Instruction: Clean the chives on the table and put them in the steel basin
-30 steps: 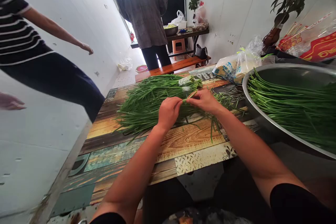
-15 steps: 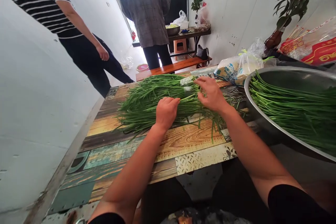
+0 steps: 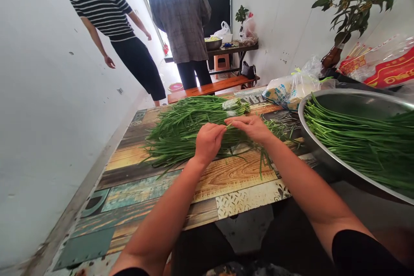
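A pile of garlic chives (image 3: 177, 127) lies on the table with leaf tips toward the left. White wrapping (image 3: 230, 105) binds part of it near the pale stem ends. In front of the pile, my left hand (image 3: 207, 141) is closed in a pinch on chive stems. My right hand (image 3: 252, 128) meets it fingertip to fingertip, pinching the pale ends of the same stems. How many stems they grip is hidden by the fingers. Loose trimmings (image 3: 281, 127) are scattered right of my right hand.
A large metal basin (image 3: 339, 155) of chives stands at the right. Behind it are plastic bags (image 3: 287, 88) and a potted plant (image 3: 336, 43). Beyond the wood-patterned table (image 3: 233, 172) is an orange bench (image 3: 210, 86). Two people (image 3: 121, 21) stand further back.
My right hand has come down and left from the wrapped bunch to meet my left hand at the stem ends. The person in stripes has moved farther off.
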A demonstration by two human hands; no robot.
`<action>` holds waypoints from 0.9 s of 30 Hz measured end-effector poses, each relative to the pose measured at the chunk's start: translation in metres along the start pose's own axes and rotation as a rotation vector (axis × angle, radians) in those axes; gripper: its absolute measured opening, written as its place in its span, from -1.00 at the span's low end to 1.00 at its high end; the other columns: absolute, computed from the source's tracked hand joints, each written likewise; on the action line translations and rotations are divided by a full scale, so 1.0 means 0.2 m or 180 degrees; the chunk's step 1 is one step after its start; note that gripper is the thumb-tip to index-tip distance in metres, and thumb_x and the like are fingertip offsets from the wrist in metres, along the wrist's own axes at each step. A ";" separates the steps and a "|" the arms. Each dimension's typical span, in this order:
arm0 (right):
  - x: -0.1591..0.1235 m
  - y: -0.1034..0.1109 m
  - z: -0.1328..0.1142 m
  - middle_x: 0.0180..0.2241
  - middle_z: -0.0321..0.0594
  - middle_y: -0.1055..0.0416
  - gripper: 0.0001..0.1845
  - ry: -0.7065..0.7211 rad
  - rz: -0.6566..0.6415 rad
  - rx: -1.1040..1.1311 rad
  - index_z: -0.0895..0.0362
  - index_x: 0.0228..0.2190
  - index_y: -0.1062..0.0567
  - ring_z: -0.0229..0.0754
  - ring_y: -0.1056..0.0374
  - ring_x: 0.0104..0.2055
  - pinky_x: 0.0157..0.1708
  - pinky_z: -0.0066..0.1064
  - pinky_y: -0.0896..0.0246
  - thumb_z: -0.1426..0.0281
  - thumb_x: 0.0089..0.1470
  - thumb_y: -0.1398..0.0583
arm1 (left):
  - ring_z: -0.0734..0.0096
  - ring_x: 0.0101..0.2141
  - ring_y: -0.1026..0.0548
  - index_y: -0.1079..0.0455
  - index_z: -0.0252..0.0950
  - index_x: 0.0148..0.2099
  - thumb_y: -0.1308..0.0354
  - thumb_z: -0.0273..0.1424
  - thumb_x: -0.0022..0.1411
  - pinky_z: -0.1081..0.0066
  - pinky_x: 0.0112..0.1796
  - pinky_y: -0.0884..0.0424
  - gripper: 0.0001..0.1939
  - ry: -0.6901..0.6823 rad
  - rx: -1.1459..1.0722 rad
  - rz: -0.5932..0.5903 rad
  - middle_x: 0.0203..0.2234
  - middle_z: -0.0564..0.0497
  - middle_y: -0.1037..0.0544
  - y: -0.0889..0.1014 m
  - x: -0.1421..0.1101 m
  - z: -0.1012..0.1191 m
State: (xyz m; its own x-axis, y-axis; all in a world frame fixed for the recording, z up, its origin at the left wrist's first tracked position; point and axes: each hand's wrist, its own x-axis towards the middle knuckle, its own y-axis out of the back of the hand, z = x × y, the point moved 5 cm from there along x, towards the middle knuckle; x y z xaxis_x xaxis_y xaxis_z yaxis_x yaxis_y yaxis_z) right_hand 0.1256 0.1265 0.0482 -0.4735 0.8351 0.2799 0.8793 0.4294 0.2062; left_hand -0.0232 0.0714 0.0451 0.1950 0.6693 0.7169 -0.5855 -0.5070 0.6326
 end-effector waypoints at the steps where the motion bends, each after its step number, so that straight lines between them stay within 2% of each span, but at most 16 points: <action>1: 0.00 -0.01 0.00 -0.16 -0.20 -0.56 -0.67 -0.0108 0.0074 0.0209 0.08 -0.30 -0.63 -0.12 -0.40 -0.01 0.10 -0.24 -0.17 0.13 -0.02 -0.25 | 0.37 -0.33 -0.46 -0.50 -0.27 -0.21 0.05 -0.27 0.36 0.35 -0.23 -0.36 -0.68 0.0013 -0.0037 0.0007 -0.35 -0.07 -0.58 0.00 0.00 0.01; 6: 0.00 -0.02 0.05 -0.14 -0.16 -0.55 -0.67 -0.0381 0.0385 0.1172 0.09 -0.37 -0.63 -0.12 -0.39 0.00 0.01 -0.27 -0.25 0.13 -0.13 -0.33 | 0.37 -0.32 -0.46 -0.50 -0.28 -0.23 0.06 -0.28 0.36 0.33 -0.21 -0.37 -0.68 0.0063 -0.0072 -0.0033 -0.36 -0.07 -0.59 0.00 0.00 0.04; 11: 0.01 0.01 0.08 -0.32 -0.16 -0.58 -0.65 -0.0457 0.0599 0.1201 0.14 -0.41 -0.63 -0.20 -0.44 -0.22 -0.14 -0.33 -0.33 0.13 -0.19 -0.36 | 0.36 -0.34 -0.45 -0.49 -0.29 -0.23 0.06 -0.30 0.36 0.33 -0.24 -0.35 -0.69 0.0009 -0.0059 -0.0160 -0.39 -0.07 -0.58 -0.02 -0.01 0.04; 15: 0.02 0.14 0.09 -0.41 -0.19 -0.55 -0.58 -0.0509 0.1080 0.1329 0.14 -0.51 -0.60 -0.25 -0.42 -0.39 -0.33 -0.39 -0.34 0.06 -0.34 -0.40 | 0.36 -0.36 -0.44 -0.48 -0.29 -0.27 0.05 -0.30 0.36 0.35 -0.26 -0.33 -0.69 0.0086 0.0040 -0.0140 -0.42 -0.06 -0.57 -0.02 -0.01 0.04; 17: 0.01 0.23 0.09 -0.48 -0.22 -0.52 -0.56 -0.0499 0.1409 0.0963 0.16 -0.57 -0.57 -0.27 -0.37 -0.48 -0.46 -0.43 -0.26 0.02 -0.33 -0.38 | 0.37 -0.37 -0.43 -0.48 -0.30 -0.29 0.04 -0.30 0.35 0.36 -0.27 -0.33 -0.69 0.0144 0.0038 -0.0088 -0.43 -0.05 -0.56 -0.02 -0.01 0.03; 19: 0.00 0.32 0.08 -0.64 -0.26 -0.42 -0.53 -0.0500 0.1746 0.0123 0.18 -0.67 -0.51 -0.31 -0.26 -0.59 -0.56 -0.45 -0.12 -0.01 -0.25 -0.33 | 0.37 -0.37 -0.43 -0.48 -0.30 -0.30 0.04 -0.30 0.35 0.36 -0.27 -0.33 -0.69 0.0172 0.0030 -0.0068 -0.44 -0.05 -0.55 -0.02 -0.02 0.03; 21: -0.02 0.37 0.06 -0.77 -0.32 -0.23 -0.45 -0.0478 0.1933 -0.0798 0.17 -0.79 -0.39 -0.34 -0.14 -0.65 -0.59 -0.45 0.00 -0.03 -0.15 -0.27 | 0.36 -0.37 -0.43 -0.48 -0.30 -0.30 0.05 -0.30 0.36 0.35 -0.27 -0.33 -0.68 0.0169 0.0070 -0.0086 -0.45 -0.06 -0.55 -0.02 -0.02 0.03; 24: -0.02 0.36 0.03 -0.80 -0.37 -0.08 -0.40 -0.0244 0.1794 -0.1420 0.14 -0.82 -0.25 -0.36 -0.06 -0.64 -0.58 -0.45 0.06 -0.01 -0.05 -0.20 | 0.35 -0.37 -0.43 -0.48 -0.29 -0.28 0.07 -0.29 0.36 0.34 -0.27 -0.31 -0.67 0.0150 0.0227 -0.0090 -0.43 -0.06 -0.55 -0.02 -0.02 0.02; 27: 0.00 0.29 0.01 -0.72 -0.41 -0.15 -0.54 -0.0058 0.1371 -0.1048 0.15 -0.69 -0.32 -0.38 -0.05 -0.61 -0.59 -0.48 0.07 0.05 -0.07 -0.22 | 0.35 -0.36 -0.43 -0.48 -0.29 -0.25 0.07 -0.30 0.37 0.34 -0.26 -0.29 -0.68 0.0112 0.0358 -0.0078 -0.41 -0.06 -0.55 -0.01 -0.02 0.02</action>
State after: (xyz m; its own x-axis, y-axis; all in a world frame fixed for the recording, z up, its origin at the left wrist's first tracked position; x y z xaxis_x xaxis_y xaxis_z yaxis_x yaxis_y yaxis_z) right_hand 0.1773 0.1514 0.0579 -0.0702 0.9189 0.3882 0.9294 -0.0811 0.3601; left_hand -0.0190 0.0669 0.0419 0.1792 0.6999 0.6914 -0.4885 -0.5467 0.6800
